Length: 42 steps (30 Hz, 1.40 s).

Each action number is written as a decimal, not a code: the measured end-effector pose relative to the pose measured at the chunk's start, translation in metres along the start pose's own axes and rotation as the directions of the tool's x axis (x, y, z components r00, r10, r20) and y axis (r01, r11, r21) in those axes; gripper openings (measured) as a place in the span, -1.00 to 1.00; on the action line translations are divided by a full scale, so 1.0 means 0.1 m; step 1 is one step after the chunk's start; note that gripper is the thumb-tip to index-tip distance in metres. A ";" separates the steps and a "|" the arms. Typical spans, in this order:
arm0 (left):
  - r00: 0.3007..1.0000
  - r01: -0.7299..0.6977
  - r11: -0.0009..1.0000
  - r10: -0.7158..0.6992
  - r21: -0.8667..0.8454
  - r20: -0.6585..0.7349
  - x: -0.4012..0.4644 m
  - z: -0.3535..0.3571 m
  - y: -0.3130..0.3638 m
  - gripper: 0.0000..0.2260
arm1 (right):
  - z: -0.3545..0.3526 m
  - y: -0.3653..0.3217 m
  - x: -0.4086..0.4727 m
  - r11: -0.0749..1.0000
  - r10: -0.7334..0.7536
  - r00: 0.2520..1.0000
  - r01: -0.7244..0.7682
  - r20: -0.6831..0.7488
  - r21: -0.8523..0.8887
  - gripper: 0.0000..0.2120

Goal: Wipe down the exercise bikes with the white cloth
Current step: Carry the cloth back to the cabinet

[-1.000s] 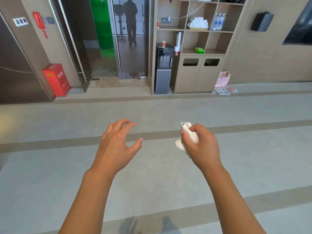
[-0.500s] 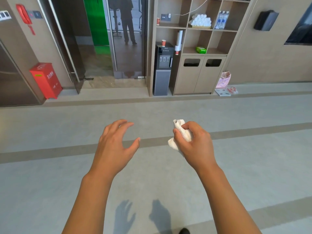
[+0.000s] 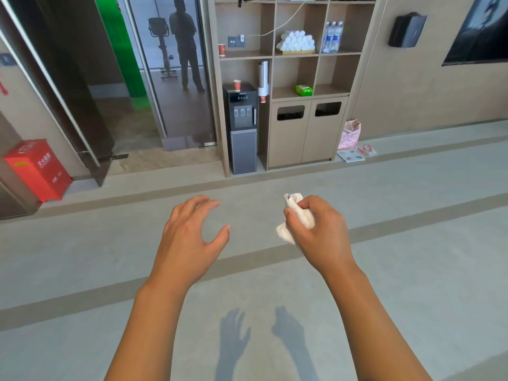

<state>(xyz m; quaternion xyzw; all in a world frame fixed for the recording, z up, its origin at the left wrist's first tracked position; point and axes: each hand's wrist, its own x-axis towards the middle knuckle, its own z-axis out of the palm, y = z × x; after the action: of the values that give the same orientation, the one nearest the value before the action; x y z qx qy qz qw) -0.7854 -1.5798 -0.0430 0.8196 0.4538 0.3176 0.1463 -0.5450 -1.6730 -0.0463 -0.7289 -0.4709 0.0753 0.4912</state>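
Observation:
My right hand point(image 3: 320, 229) grips a crumpled white cloth point(image 3: 295, 213), bunched between thumb and fingers, held out over the grey floor. My left hand point(image 3: 189, 237) hovers beside it, a hand's width to the left, fingers spread and loosely curved, holding nothing. An exercise bike point(image 3: 162, 48) shows faintly far off in the glass door at the upper left, well out of reach of both hands.
A wooden shelf unit point(image 3: 310, 89) with rolled towels and bottles stands ahead, with a water dispenser point(image 3: 243, 127) at its left. A person point(image 3: 187, 48) appears in the glass door. A red box point(image 3: 35, 169) sits at the left wall. A pink bag point(image 3: 349, 134) lies right of the cabinet.
The view has moved closer to the shelf and door and shifted left. Both hands keep the same pose, and the cloth stays in my right hand.

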 end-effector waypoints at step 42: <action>0.992 -0.072 0.997 0.073 -0.015 0.099 5.70 1.59 -1.47 -0.57 | 2.24 0.84 5.36 0.998 0.037 0.996 -0.041 -0.084 -0.041 -0.81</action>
<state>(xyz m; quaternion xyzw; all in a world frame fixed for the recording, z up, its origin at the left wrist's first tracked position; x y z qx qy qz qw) -0.5566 -1.0152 -0.0195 0.8496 0.4139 0.2841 0.1618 -0.3300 -1.1266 -0.0365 -0.7507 -0.4371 0.0445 0.4934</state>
